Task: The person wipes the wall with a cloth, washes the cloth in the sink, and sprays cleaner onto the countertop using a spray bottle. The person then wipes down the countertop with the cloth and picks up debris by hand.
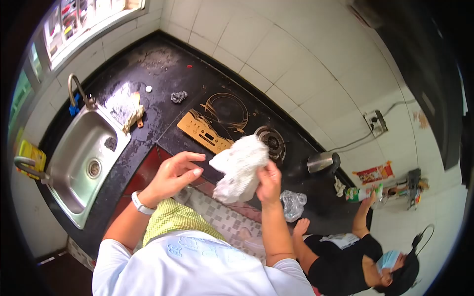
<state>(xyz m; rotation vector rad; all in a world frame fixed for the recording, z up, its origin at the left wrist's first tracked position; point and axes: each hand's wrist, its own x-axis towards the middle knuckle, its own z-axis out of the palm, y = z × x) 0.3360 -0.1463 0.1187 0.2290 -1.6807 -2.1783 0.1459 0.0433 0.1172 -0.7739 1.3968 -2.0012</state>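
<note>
A crumpled white cloth (pixel 238 167) hangs from my right hand (pixel 269 181), whose fingers are closed on its right edge. It is held up in front of the counter edge and hides part of the cooktop. My left hand (pixel 173 176), with a white band on the wrist, is to the left of the cloth and apart from it. Its fingers are stretched out with nothing in them. Beyond my hands lies the black cooktop with a gold control panel (pixel 202 132) and a round burner (pixel 270 143).
On the left is a steel sink (pixel 74 197) with a tap (pixel 79 89). A dirty rag (pixel 133 117) and crumpled dark plastic (pixel 178 96) lie on the counter. A steel kettle (pixel 321 162) and clear plastic bag (pixel 293 204) are rightward. A masked co-worker (pixel 340 261) holds a green-and-white container (pixel 356 194).
</note>
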